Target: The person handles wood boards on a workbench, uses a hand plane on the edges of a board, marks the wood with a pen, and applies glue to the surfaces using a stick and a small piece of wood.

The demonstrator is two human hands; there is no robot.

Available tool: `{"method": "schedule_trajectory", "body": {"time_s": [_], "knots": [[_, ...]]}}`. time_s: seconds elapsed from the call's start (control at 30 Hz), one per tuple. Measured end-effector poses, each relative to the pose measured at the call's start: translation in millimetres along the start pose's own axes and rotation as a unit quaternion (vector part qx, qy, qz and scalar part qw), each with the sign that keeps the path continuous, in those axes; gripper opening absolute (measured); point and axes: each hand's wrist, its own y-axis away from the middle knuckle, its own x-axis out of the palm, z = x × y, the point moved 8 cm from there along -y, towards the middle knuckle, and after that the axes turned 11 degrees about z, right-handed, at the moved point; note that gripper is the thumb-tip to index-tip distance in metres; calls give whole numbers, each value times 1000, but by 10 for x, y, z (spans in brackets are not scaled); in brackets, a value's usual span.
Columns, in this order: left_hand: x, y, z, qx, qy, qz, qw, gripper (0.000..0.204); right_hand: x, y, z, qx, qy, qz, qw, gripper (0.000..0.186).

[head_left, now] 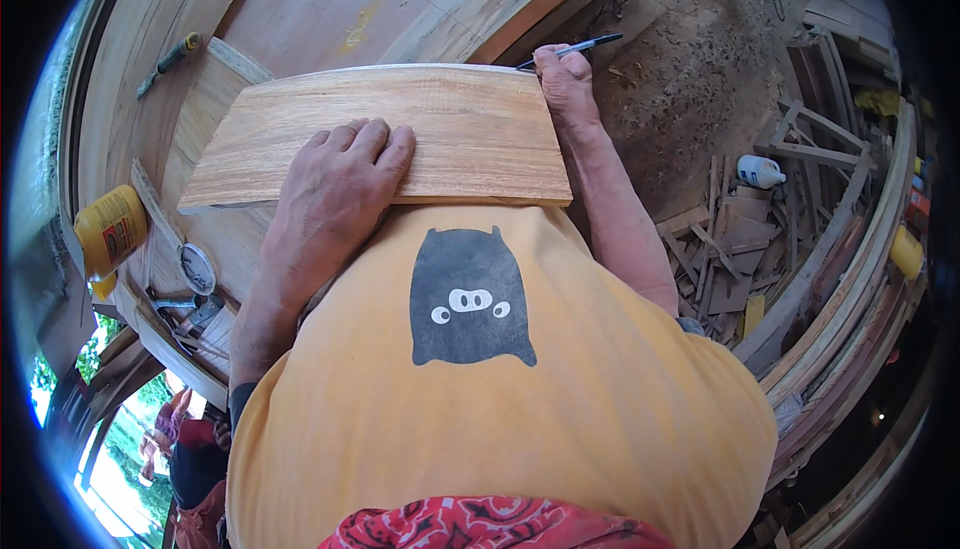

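A light-brown wooden board [470, 139] with visible grain lies in front of my body, its near edge against my yellow shirt. My left hand [345, 169] rests on its upper face, palm down, fingers laid out together. At the board's far right corner, my right hand [567, 84] is closed around a slim dark pen [590, 44]. The pen slants, its one end by the far edge and the other pointing right. Whether its tip touches the board I cannot tell.
Left lie a chisel-like tool [168, 65] with a yellow-and-black handle, a yellow plastic jug [110, 232] and a round tin [197, 268]. On the right, wood scraps [735, 249] and a white bottle [760, 172] cover the ground. Another person [200, 469] is at lower left.
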Motion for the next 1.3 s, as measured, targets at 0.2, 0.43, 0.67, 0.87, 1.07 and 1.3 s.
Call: {"method": "schedule_trajectory", "body": {"time_s": [0.2,0.43,0.67,0.87,1.07,1.3], "knots": [[-3,12,-2,7,-4,-18,1000,42,27,-20,-2,10,-5,-1,1000,19],[28,16,-16,4,-2,-8,1000,41,-19,78,54,11,-11,26,1000,26],[83,65,-7,7,-12,-33,999,39,80,478,284,-22,44,32,998,34],[108,84,-22,13,-11,-38,999,38,233,941,583,-11,78,60,995,7],[170,115,-53,15,-14,-59,998,40,324,1296,791,-7,97,53,994,10],[214,132,-43,19,-15,-73,997,40,406,1636,928,39,69,30,996,9]]}}
